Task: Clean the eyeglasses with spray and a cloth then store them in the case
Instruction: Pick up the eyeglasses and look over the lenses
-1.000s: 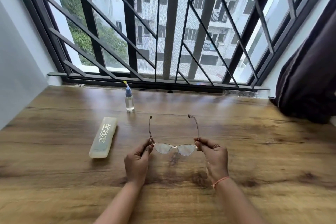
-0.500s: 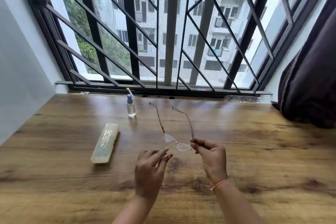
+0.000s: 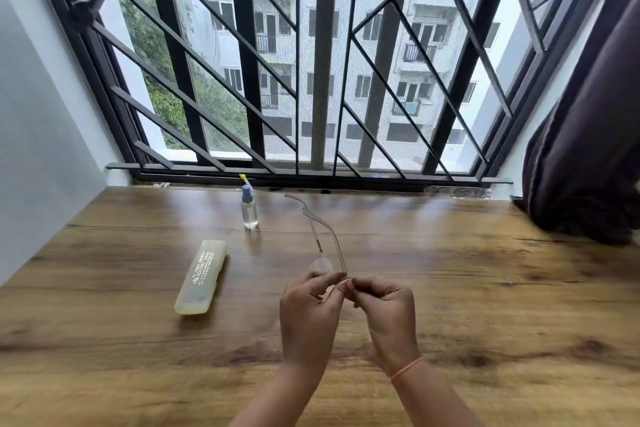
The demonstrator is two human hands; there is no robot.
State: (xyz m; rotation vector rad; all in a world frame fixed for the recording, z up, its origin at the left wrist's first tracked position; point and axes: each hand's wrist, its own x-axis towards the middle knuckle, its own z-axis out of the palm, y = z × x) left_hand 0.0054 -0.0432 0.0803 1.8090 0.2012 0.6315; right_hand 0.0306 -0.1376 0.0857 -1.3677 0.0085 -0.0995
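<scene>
Holding eyeglasses (image 3: 325, 253) over the desk (image 3: 485, 288), head view | left hand (image 3: 308, 312) and right hand (image 3: 388, 308): narrow grip, each pinching the frame front, arms pointing windowward | spray bottle (image 3: 249, 208) upright beyond; closed case (image 3: 202, 276) left; cloth unseen | advice: keep one pinch on the rim, off the lenses; free the other hand for the bottle.

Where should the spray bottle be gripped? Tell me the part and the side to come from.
Grip the spray bottle round its clear body, below the blue cap, probably coming from the near side with fingers level: it stands upright, slim and round, and the window frame runs close behind it.
</scene>
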